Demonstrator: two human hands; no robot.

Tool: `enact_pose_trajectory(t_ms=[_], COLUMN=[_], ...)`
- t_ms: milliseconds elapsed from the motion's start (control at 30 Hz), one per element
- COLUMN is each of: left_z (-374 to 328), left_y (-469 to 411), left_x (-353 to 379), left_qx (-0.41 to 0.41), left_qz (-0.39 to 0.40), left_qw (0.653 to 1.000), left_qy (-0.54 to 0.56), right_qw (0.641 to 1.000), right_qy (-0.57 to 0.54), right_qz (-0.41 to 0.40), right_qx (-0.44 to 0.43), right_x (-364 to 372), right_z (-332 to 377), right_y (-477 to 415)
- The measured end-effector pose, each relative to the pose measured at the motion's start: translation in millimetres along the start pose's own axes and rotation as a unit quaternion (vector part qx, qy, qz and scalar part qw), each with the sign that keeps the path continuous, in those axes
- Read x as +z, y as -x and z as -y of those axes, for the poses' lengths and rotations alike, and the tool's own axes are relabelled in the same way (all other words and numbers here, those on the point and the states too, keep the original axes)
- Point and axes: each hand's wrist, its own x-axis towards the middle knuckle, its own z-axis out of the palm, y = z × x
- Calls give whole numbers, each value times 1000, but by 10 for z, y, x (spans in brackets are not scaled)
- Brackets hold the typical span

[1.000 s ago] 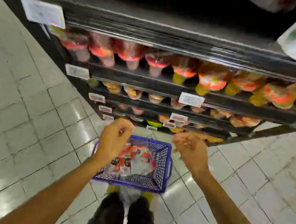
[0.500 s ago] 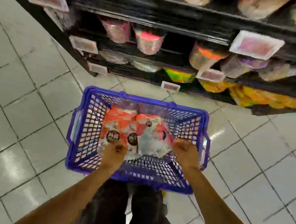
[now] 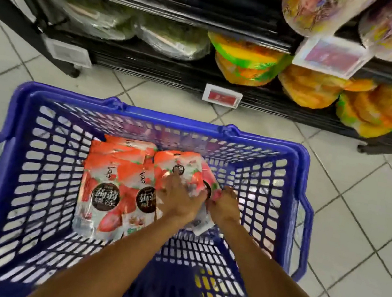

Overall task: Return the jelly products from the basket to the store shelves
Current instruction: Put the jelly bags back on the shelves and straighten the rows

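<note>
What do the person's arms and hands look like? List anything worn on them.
The left forearm and right forearm are bare as far as the frame shows, with no sleeves. The left hand and right hand wear no gloves. No watch, bracelet or ring shows, though motion blur could hide a thin ring.

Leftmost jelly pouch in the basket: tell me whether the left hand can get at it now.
Probably yes: the leftmost pouch lies uncovered in the open basket, right beside the left hand, though that hand rests on another pouch.

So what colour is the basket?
The basket is blue, seen plainly in the head view.
</note>
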Motion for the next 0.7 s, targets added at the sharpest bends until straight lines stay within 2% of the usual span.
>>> enact_pose_trajectory(t_ms=[67,133,200,267,333,400,433,500,533,600,700], left_z=[-105,-135,-65,49,151,180,162,66,8,-150,-517], left_y=[-36,-57,-71,29,274,590,779,1189,1401,1843,2474], left_x=[27,-36,-166,-360,-657,-1020,-1229,-1665,-1875,-2298,-2905], left_qx=[-71,-103,-122,-119,-116,-152,-169,-161,-147,-129,-56], left_qz=[-16,4,48,78,61,45,47,101,140,176,184], left_qw=[997,995,991,984,968,920,885,830,817,825,868], left_qy=[24,-8,16,105,214,360,432,525,540,522,458], right_qw=[999,983,939,901,851,813,809,802,792,774,771], right_qy=[-23,-163,-310,-395,-484,-541,-548,-567,-583,-605,-607], right_qz=[31,86,140,157,165,176,174,165,173,185,192], right_qx=[-11,16,56,87,117,124,117,84,61,22,-32], right_x=[-9,-54,-130,-252,-418,-643,-784,-1074,-1220,-1540,-2074], right_z=[38,27,1,-8,4,43,75,155,202,353,623], right_y=[64,197,396,600,831,1114,1288,1653,1846,2284,2976])
